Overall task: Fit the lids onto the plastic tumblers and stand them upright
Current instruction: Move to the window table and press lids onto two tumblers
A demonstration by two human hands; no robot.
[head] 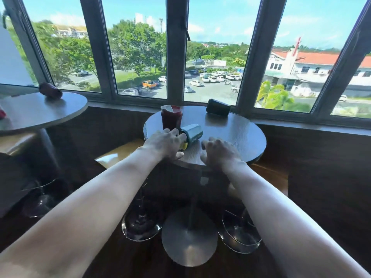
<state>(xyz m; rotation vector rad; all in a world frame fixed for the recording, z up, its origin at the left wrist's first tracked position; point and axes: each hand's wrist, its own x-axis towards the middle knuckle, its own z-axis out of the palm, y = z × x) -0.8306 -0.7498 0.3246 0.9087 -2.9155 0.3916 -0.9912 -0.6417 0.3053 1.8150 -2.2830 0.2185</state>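
A teal tumbler [192, 133] lies on its side near the middle of the small round table [241, 133], its mouth pointing left toward me. My left hand [165, 142] is closed over that mouth end, fingers and thumb around a yellow lid [184, 145] pressed against the rim. My right hand [219, 152] rests palm down just right of the tumbler with its fingers bent, and nothing shows in it. A dark red tumbler [171, 118] stands upright behind my left hand with a lid on top. A black tumbler [217, 107] lies on its side at the table's back edge.
A second round table [40, 111] at the left carries another dark red tumbler [50, 90] lying on its side. Windows run along the wall behind both tables. Stools [239, 231] and the table's metal base [189, 237] stand below, close to my arms.
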